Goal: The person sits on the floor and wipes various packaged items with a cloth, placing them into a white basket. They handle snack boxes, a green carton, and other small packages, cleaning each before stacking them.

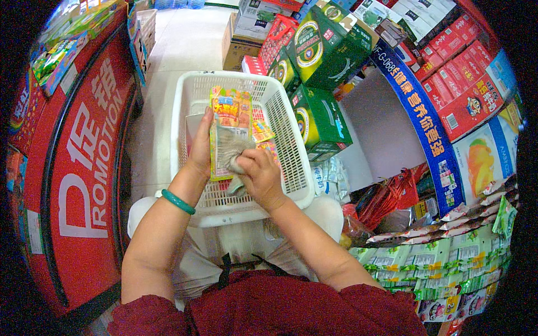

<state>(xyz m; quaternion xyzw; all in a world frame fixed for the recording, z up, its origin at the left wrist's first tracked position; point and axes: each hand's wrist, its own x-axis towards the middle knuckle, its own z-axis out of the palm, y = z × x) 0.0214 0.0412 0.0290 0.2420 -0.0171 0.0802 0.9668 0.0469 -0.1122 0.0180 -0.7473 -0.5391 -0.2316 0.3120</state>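
Observation:
My left hand (201, 145) holds a yellow-and-orange printed snack packet (230, 110) by its left edge, the printed face turned up. In my right hand (261, 174) is a bunched grey cloth (233, 151), pressed against the lower part of the packet; one end of the cloth hangs below my fingers. Both hands are over a white plastic basket (297, 161) with slotted walls, which rests at my knees. More colourful packets (262, 131) lie inside the basket, partly hidden by my right hand and the held packet.
To the left stands a red promotion counter (90, 168) with packets on top. Green beer cartons (321, 122) are stacked just right of the basket. Farther right are a shelf with a blue edge strip (420, 113), red milk cartons (462, 92) and rows of green-white packets (428, 256).

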